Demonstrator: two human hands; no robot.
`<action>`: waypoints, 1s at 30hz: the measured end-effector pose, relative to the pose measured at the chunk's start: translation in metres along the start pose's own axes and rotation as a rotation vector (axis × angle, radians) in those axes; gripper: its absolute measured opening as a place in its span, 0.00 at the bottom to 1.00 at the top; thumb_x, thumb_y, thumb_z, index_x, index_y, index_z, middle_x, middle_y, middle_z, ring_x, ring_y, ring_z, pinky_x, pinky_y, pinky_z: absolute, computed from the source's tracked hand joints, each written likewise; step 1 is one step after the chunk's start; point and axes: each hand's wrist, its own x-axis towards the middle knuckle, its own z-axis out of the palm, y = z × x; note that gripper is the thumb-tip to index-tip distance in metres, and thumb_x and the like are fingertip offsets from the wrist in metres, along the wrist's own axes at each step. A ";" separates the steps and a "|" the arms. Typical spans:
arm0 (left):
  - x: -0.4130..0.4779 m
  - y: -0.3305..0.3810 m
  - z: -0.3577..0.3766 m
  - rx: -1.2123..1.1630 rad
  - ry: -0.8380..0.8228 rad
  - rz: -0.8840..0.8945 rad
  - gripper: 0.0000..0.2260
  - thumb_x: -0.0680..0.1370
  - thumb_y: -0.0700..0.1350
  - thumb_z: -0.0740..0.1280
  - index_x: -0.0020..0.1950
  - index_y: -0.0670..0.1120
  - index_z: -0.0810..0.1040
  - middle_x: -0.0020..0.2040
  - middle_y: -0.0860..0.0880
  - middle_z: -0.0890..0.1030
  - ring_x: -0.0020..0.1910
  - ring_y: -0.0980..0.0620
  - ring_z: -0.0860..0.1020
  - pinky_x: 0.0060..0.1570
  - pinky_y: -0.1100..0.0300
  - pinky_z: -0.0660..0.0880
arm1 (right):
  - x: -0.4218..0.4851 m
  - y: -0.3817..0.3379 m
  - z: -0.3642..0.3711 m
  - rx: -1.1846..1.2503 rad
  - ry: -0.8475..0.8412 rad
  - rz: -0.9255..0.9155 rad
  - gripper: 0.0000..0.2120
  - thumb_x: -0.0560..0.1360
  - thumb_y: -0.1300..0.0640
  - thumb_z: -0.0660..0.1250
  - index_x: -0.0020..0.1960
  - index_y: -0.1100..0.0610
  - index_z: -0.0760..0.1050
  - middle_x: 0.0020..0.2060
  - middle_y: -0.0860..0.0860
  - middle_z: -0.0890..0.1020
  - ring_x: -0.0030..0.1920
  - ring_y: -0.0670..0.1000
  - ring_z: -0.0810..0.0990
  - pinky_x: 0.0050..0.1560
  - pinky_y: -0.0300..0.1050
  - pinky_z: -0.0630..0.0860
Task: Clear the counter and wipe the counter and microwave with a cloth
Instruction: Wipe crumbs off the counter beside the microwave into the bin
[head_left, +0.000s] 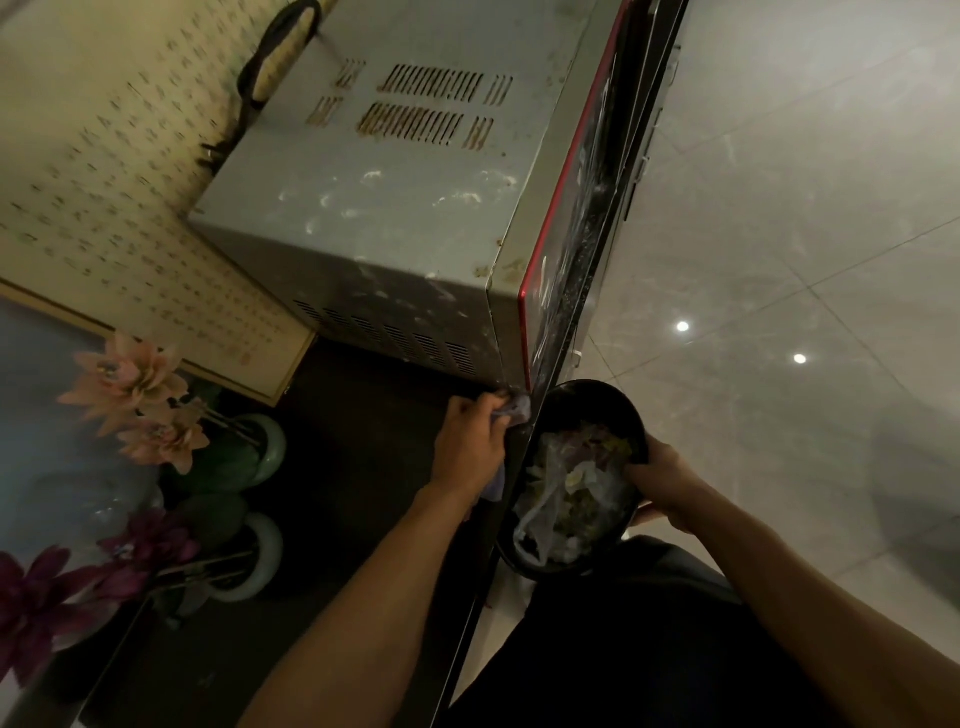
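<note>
Microwave (395, 208): grey metal case with a red-trimmed front, its top spotted with pale smears and rust around the vent slots; it stands on the dark table (353, 467), front flush with the table's edge. Cloth (517, 408): pale lilac, bunched, pressed to the table edge right at the microwave's near front bottom corner, with a tail hanging below the wrist. Left hand (467, 447): beside that same corner, fingers (491, 402) curled tight round the cloth. Bowl (582, 395): black, oval, held off the table just in front of the microwave's near front corner, beyond the table edge and over the floor; it holds crumpled clear wrapping and pale scraps (566, 493). Right hand (662, 480): grips the bowl's rim on the side away from the microwave, thumb over the rim and the other fingers underneath, mostly hidden. Black cord (260, 73): loops at the microwave's far back corner. Framed board (130, 208): cream, covered in rows of small marks too blurred to read, leaning behind the microwave. Two pale vases (270, 447): on the table on the near side of the microwave, toward the back, carrying pink flowers (130, 384) and dark purple flowers (47, 597). Floor (805, 208): glossy light tiles in front of the microwave, with two bright reflected spots.
</note>
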 end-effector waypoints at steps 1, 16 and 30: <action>-0.004 0.006 0.006 -0.007 -0.022 0.021 0.12 0.83 0.50 0.63 0.67 0.54 0.73 0.61 0.46 0.71 0.56 0.47 0.77 0.55 0.49 0.78 | 0.000 0.000 0.000 -0.004 0.002 -0.004 0.23 0.77 0.63 0.64 0.70 0.50 0.70 0.53 0.59 0.81 0.45 0.64 0.84 0.37 0.60 0.84; -0.068 0.023 0.026 -0.258 0.055 -0.022 0.14 0.83 0.50 0.62 0.68 0.60 0.72 0.58 0.55 0.68 0.56 0.56 0.75 0.57 0.56 0.78 | -0.004 0.009 0.004 0.024 0.019 -0.010 0.20 0.75 0.60 0.66 0.64 0.47 0.72 0.52 0.58 0.83 0.48 0.64 0.84 0.42 0.62 0.84; -0.028 0.046 0.045 -0.080 0.422 -0.233 0.15 0.80 0.47 0.69 0.67 0.52 0.76 0.57 0.49 0.79 0.57 0.52 0.75 0.44 0.61 0.72 | 0.034 0.018 -0.038 -0.038 0.022 0.027 0.23 0.73 0.60 0.66 0.67 0.50 0.72 0.52 0.57 0.82 0.50 0.63 0.83 0.44 0.62 0.84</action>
